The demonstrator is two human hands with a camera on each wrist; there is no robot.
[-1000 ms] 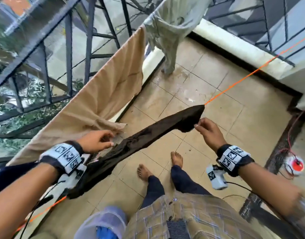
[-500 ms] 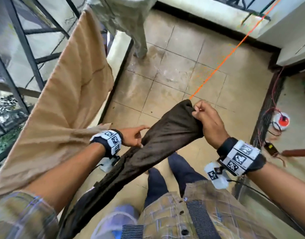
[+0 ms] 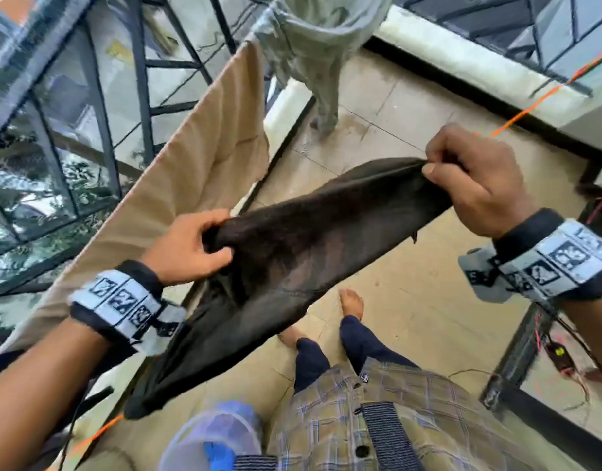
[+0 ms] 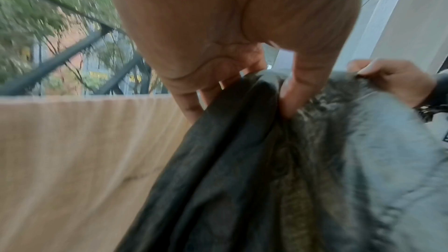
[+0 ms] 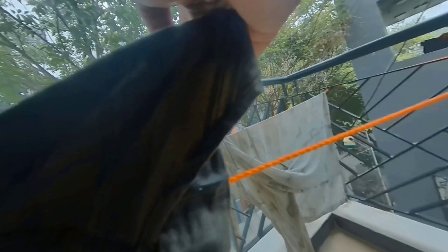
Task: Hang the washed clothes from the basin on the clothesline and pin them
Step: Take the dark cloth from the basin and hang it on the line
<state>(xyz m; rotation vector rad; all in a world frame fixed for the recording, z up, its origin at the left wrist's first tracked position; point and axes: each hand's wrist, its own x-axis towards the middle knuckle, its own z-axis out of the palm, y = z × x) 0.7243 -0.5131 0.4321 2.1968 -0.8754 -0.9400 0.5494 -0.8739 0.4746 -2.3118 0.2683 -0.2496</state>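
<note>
A dark brown cloth (image 3: 303, 239) is stretched between my two hands, draped along the orange clothesline (image 3: 530, 103). My left hand (image 3: 194, 246) grips a bunch of it at its left part, thumb and fingers curled around the fabric (image 4: 242, 114). My right hand (image 3: 462, 178) pinches its upper right end; the same cloth (image 5: 145, 112) hangs under that hand in the right wrist view. The orange line (image 5: 327, 141) runs on to the right past the cloth. The line under the cloth is hidden.
A tan cloth (image 3: 191, 158) and a pale stained garment (image 3: 313, 39) hang on another line along the black metal railing (image 3: 89, 107) at left. A translucent basin (image 3: 211, 436) stands by my bare feet (image 3: 352, 300). Cables and a dark frame (image 3: 517, 362) lie at right.
Both hands have risen with the dark cloth. My left hand went from touching the cloth's edge to gripping a bunch of it. The cloth is spread wider than before.
</note>
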